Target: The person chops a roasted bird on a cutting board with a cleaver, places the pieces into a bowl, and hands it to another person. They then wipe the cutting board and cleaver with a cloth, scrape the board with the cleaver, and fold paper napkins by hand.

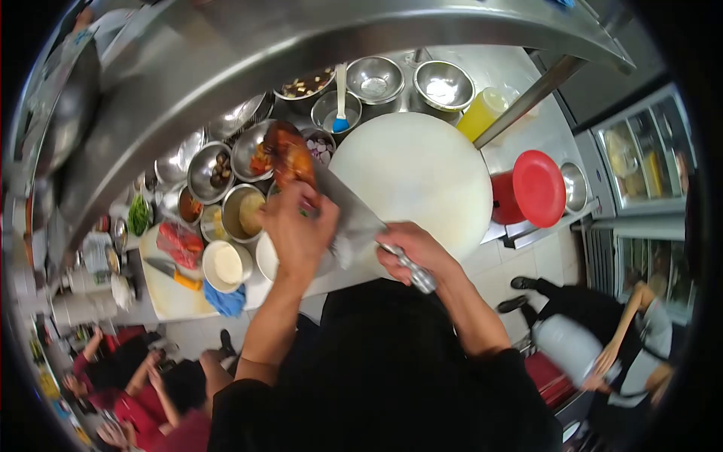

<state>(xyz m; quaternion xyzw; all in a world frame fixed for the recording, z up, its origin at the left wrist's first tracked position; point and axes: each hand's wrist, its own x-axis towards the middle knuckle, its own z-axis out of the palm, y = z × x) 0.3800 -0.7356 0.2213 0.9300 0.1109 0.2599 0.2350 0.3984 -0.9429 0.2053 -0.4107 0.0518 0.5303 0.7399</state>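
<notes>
In my right hand (410, 252) is the ridged metal handle of a cleaver (354, 218), its broad blade pointing up and left, flat and slightly blurred. My left hand (301, 226) is closed, its fingers curled at the lower end of a glazed, reddish-brown piece of roast meat (290, 154) beside the blade. The meat is over the metal bowls, left of a round white cutting board (414, 181). How much of it rests on the blade is hidden by my left hand.
Metal bowls of ingredients (211, 172) crowd the left. A knife with an orange handle (187, 281) lies on another board. A blue-tipped brush (341, 105) stands in a bowl. A steel shelf (301, 34) crosses above. At right is a red container (512, 197). People stand on both sides.
</notes>
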